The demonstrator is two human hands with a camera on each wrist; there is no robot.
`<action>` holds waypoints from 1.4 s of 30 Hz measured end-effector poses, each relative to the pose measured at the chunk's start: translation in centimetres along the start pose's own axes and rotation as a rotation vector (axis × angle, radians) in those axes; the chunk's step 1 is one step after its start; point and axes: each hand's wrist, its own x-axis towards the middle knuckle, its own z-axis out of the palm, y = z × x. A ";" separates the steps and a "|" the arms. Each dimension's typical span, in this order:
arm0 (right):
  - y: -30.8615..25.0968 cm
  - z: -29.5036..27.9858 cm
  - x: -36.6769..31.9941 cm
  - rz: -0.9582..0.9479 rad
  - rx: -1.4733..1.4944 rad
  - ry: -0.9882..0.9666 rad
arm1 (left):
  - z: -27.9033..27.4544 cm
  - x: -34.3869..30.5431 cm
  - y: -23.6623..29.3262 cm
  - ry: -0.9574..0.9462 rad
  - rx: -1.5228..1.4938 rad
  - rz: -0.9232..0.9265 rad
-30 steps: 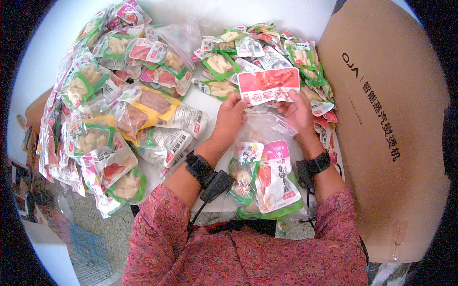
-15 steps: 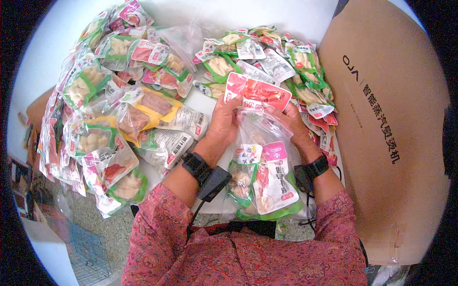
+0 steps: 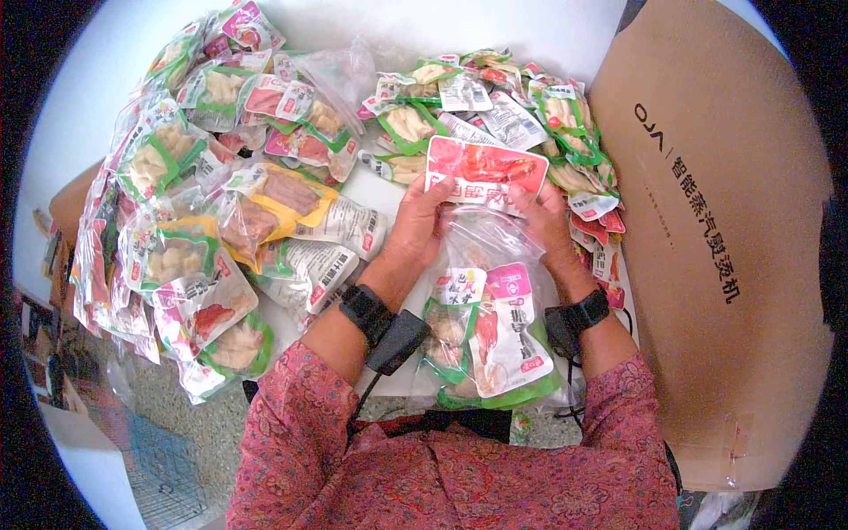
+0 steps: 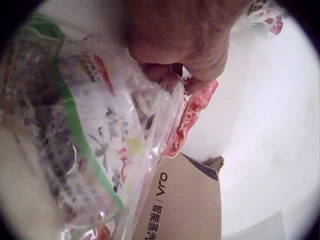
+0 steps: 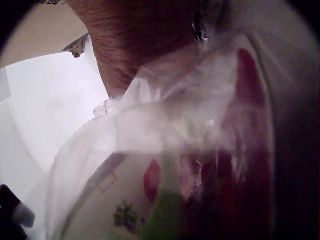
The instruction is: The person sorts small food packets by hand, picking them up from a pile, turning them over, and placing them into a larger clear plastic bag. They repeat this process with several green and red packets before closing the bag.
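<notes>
Between both hands is a flat red-and-white snack packet (image 3: 488, 166) printed with a picture of food. My left hand (image 3: 415, 223) pinches its near left corner, thumb on top, while my right hand (image 3: 546, 219) grips the near right corner. A clear plastic bag (image 3: 481, 237) hangs from the hands toward the body, its mouth just below the packet. Inside the bag show a white-and-pink packet (image 3: 512, 331) and a green-edged food packet (image 3: 446, 331). In the left wrist view, curled fingers (image 4: 172, 75) hold the bag's edge against the red packet (image 4: 192, 117). Plastic hides most right fingers in the right wrist view.
Filled clear bags of snack packets (image 3: 168, 256) are heaped on the left of the white table (image 3: 353, 26). Loose packets (image 3: 495, 110) pile up beyond the hands. A large cardboard box (image 3: 707, 265) stands close on the right. A wire cage (image 3: 163, 459) sits low at left.
The red packet has shifted slightly left and nearer the body, tilting on the way and then partly levelling. Both hands moved with it and still hold it.
</notes>
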 end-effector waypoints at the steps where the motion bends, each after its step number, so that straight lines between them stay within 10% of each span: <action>1: -0.6 0.3 0.0 0.030 0.099 0.087 | -0.1 0.0 -0.1 0.000 0.000 -0.001; 7: -0.9 -1.2 0.6 -0.016 0.044 0.339 | 0.3 -0.9 0.0 0.024 0.222 -0.138; 15: -2.0 -3.3 1.2 -0.103 0.022 0.490 | 1.2 -0.8 1.2 -0.207 0.864 0.402; 28: -0.9 -2.5 0.7 0.274 0.230 -0.090 | 0.8 -0.8 1.1 -0.257 1.050 0.541; 42: -2.9 -1.5 0.2 0.280 0.241 -0.198 | 1.0 -0.5 1.6 -0.342 0.948 0.469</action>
